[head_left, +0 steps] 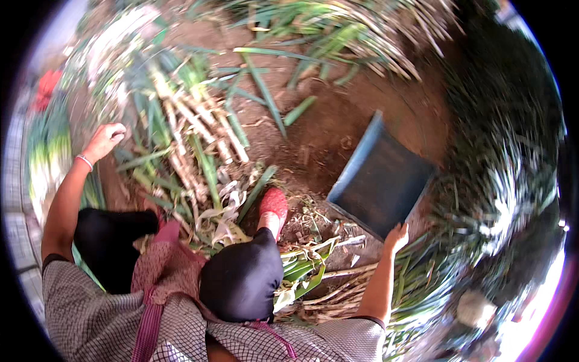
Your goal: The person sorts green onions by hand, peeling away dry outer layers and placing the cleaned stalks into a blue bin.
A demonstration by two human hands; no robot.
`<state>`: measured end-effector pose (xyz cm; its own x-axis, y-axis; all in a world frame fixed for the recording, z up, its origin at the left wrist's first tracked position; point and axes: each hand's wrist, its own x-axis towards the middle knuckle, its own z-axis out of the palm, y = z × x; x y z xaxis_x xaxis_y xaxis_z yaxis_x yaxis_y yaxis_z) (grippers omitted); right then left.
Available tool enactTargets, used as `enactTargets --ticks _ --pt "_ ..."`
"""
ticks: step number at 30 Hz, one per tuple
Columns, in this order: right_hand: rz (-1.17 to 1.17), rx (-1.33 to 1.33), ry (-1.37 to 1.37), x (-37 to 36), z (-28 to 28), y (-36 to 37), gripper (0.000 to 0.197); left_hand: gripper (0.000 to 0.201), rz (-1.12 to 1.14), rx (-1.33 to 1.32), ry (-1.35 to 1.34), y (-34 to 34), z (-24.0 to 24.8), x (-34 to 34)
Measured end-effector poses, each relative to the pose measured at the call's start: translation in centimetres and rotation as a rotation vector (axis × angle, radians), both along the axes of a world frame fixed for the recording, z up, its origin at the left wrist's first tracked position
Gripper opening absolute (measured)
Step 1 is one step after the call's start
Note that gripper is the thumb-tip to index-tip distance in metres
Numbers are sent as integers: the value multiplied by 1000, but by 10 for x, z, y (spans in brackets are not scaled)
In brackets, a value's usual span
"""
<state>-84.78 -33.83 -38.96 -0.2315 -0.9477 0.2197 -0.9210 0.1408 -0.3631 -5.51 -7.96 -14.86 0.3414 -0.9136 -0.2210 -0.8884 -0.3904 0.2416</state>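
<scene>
My right hand (395, 237) grips a dark, square, tray-like piece with raised blue edges (386, 175) by its near corner. The piece is tilted over the bare soil to the right of my feet. On the left, my left hand (107, 139) is raised with its fingers curled in and nothing visible in them. Beside that hand lies a pile of long green onions (193, 120), their pale stalks pointing toward my feet.
More green onions (362, 30) lie at the far side, and a large heap (464, 253) covers the right. Cut green leaves (265, 96) are scattered over the soil (301, 145). Bundled onions (51, 151) stand at the far left. My red shoe (274, 205) rests among dry leaves.
</scene>
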Motion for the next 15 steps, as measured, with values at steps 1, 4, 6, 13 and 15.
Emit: enactTargets --ticks 1,4,6,13,15 --pt "5 -8 36 3 -3 4 23 16 64 -27 -60 59 -7 16" --pt "-130 209 308 7 6 20 26 24 176 -72 -55 202 -2 33" --pt "191 -256 435 -10 -1 21 37 27 331 223 -179 284 -14 40" --pt "1260 -17 158 307 115 164 33 34 1162 86 4 706 -161 -136" --pt "1516 108 141 382 148 201 33 31 1530 76 34 783 -164 -226"
